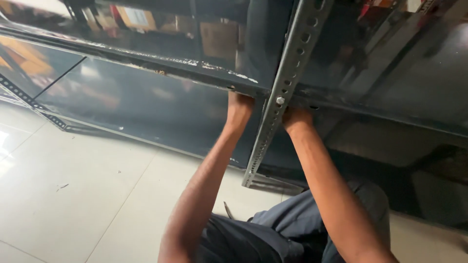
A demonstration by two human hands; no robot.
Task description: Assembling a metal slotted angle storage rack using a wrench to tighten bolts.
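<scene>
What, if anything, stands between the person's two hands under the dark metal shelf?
The perforated upright post stands between the left hand and the right hand; both reach under the shelf's front edge, fingers hidden.

Both my arms stretch forward and up, forearms bare, elbows slightly bent. My left hand (pixel 239 108) and my right hand (pixel 296 119) sit close together, wrists raised, with the fingers out of sight, so I cannot tell their grip

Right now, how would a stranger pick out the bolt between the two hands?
Find the grey perforated upright running diagonally down the dark metal shelving. Where it crosses the upper shelf's chipped edge sits a small pale bolt head; every other hole nearby is empty.
</scene>
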